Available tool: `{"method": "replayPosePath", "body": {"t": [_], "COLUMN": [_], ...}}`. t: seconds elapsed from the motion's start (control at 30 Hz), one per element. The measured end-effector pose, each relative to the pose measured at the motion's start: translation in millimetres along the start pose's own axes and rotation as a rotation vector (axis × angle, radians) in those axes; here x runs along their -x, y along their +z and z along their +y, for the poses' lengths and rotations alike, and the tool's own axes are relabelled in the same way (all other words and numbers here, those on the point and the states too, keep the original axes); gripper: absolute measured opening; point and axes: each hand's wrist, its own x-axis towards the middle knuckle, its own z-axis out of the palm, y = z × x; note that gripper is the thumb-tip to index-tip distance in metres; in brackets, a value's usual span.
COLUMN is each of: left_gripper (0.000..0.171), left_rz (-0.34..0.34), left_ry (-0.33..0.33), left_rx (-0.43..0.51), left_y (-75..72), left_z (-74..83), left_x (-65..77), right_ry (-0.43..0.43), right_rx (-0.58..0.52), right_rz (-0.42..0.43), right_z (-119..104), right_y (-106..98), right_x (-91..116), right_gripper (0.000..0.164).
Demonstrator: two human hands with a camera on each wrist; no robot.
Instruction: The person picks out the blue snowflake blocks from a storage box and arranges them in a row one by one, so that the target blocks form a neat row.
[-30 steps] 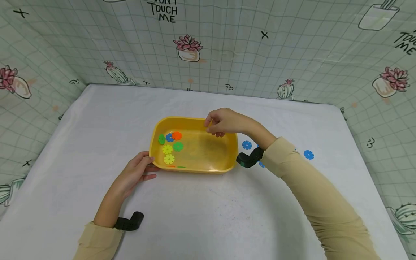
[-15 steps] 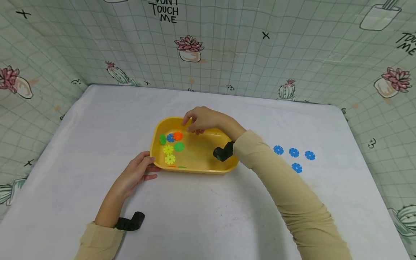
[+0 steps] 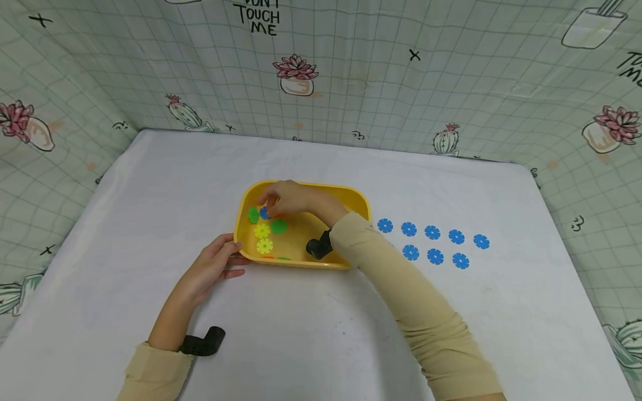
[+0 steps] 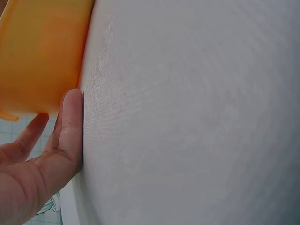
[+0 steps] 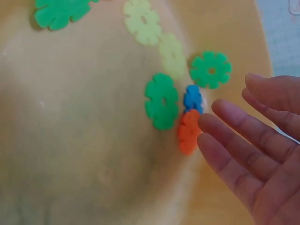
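A yellow plastic tray [image 3: 301, 265] stands on the white table. My left hand [image 3: 208, 267] holds its left end, thumb over the rim and fingers against the outer wall. My right hand [image 3: 291, 197] is over the tray's far left part, its loosely bent fingers [image 5: 229, 154] apart with nothing between them. Just beyond the fingertips in the right wrist view, a blue flower-shaped disc [image 5: 192, 98] lies touching an orange disc [image 5: 189, 132]. Nearby in the tray are green discs [image 3: 278, 226] and yellow discs [image 3: 264, 245].
Several blue discs [image 3: 432, 232] lie in two rows on the table, right of the tray. Each wrist wears a black camera mount [image 3: 204, 341]. A cactus-print cloth [image 3: 361, 83] hangs behind the table.
My right hand has moved left across the tray and lower, toward the blue and orange discs. Its arm uncovers more blue discs on the table. My left hand stays on the tray.
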Motion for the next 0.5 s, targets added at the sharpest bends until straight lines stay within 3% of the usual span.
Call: {"method": "replayPosePath", "body": {"t": [0.27,0.5], "left_gripper": [0.052,0.05], "left_rz": [-0.003,0.005], "left_ry": [0.002,-0.004], "left_rx": [0.0,-0.012], "left_y": [-0.1,-0.6], "left_z": [0.6,-0.6], "left_x": [0.0,-0.4], "right_ry": [-0.005,0.04], "right_rx": [0.001,-0.002], "right_rz": [0.015,0.036], "right_z": [5,14], "right_y": [9,13], "right_x": [-6,-7], "right_gripper": [0.037,0.036]}}
